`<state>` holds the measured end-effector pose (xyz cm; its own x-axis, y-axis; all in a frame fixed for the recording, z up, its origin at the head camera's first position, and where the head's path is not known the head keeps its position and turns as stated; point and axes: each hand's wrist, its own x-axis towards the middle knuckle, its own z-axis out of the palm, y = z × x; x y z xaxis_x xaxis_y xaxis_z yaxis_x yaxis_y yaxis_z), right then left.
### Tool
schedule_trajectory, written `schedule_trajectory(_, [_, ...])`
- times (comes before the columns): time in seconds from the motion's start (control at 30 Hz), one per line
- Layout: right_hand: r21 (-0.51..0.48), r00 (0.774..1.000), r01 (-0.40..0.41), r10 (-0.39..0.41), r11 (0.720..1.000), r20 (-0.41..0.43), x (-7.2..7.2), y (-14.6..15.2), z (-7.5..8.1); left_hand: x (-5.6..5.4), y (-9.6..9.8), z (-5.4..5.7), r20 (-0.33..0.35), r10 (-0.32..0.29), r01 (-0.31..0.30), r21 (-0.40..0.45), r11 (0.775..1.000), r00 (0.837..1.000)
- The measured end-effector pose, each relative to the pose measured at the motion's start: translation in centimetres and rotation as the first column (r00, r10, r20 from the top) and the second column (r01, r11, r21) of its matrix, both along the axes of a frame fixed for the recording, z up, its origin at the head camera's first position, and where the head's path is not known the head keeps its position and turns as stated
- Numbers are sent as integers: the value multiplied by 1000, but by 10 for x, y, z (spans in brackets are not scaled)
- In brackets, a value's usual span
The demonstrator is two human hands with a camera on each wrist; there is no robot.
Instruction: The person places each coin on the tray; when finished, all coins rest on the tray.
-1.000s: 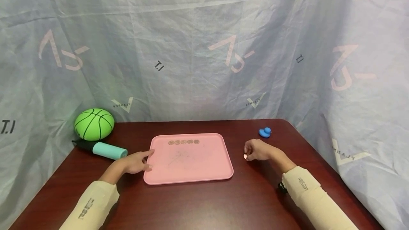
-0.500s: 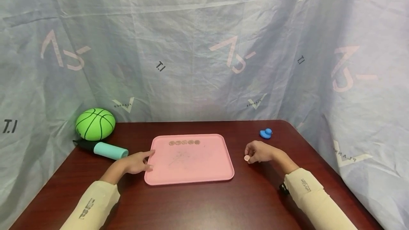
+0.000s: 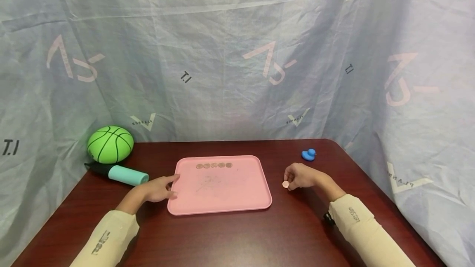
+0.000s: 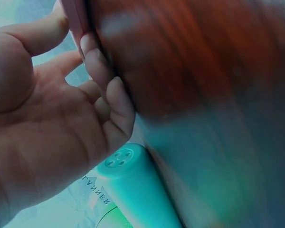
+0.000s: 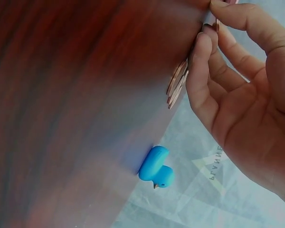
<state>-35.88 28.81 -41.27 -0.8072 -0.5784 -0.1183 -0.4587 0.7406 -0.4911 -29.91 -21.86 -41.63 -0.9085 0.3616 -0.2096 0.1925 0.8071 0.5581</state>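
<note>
My left hand [image 3: 158,188] holds the left edge of a pink tray [image 3: 237,199], its thumb and index finger over the rim. In the left wrist view its other fingers [image 4: 118,102] curl beside the tray's outer side, low over the table. A row of several coins [image 3: 214,165] lies along the tray's far side. To the right of the tray, my right hand [image 3: 301,175] pinches a coin [image 3: 285,184] between thumb and fingers, close over the table. In the right wrist view more coins [image 5: 177,83] lie by its curled fingers; the hand hides them in the head view.
A blue toy duck [image 3: 308,154] sits at the table's back right, beyond my right hand. At the left stand a green basketball [image 3: 110,144] and a turquoise cylinder with a black end [image 3: 128,175], near my left wrist. Grey printed cloth [image 3: 222,106] hangs around the dark wooden table [image 3: 222,238].
Compared with a second ago, the coin in my right fingers has turned and shows more of its round face. My left hand keeps its place on the tray's edge.
</note>
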Motion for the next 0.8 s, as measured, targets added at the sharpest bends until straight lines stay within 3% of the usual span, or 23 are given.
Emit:
schedule_trajectory(0.33, [47, 998, 13, -10, 999, -65, -4, -18, 0, 1, 2, 1, 2, 13, -13, -3, 1000, 1000])
schedule_trajectory(0.63, [-29, 989, 30, -33, 999, -141, -3, -52, 5, 2, 1, -1, 1, 17, -17, 1, 1000, 1000])
schedule_trajectory(0.8, [-22, 988, 46, -49, 999, -150, -5, -75, 9, 3, 1, 0, -6, 18, -18, 7, 1000, 1000])
